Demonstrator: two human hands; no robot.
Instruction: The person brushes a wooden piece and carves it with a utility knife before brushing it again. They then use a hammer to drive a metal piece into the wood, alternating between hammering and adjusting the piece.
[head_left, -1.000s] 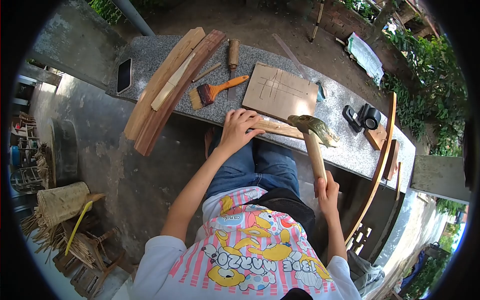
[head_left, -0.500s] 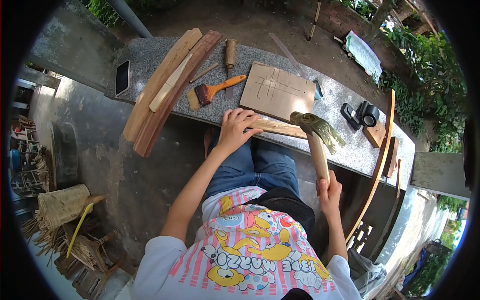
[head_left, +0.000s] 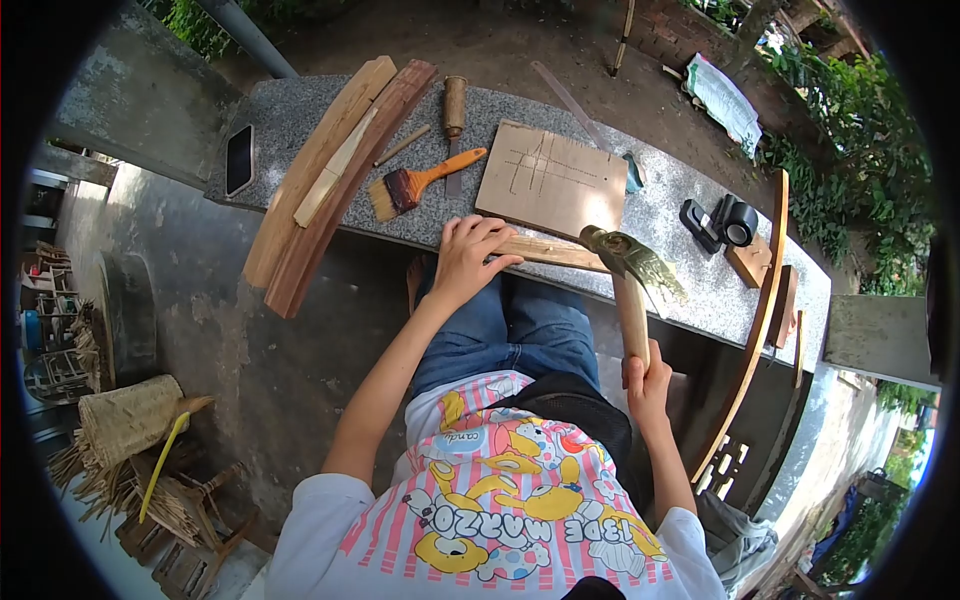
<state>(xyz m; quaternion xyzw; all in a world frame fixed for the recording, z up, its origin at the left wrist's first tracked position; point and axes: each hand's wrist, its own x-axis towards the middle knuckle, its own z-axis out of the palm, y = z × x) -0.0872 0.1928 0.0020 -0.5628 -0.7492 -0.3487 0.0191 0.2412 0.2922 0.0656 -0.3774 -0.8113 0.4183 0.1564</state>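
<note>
The left hand presses down the wooden strip; the right grips the hammer (fingers wrapped).

Tabletop: was speckled grey and white.
Hammer: had a mottled olive-brown head and a pale tan handle.
Wood strip: was light yellow-brown, streaked with darker grain.
Board: was tan, marked with dark crossing lines.
Paintbrush: showed an orange handle, a dark reddish-brown middle and straw-coloured bristles.
Left plank: was golden tan.
Plank beside it: was reddish brown.
Thin sliver: was pale cream.
Phone: had a black screen.
Shirt: was white, with pink stripes and yellow cartoon figures.
Trousers: were denim blue.
</note>
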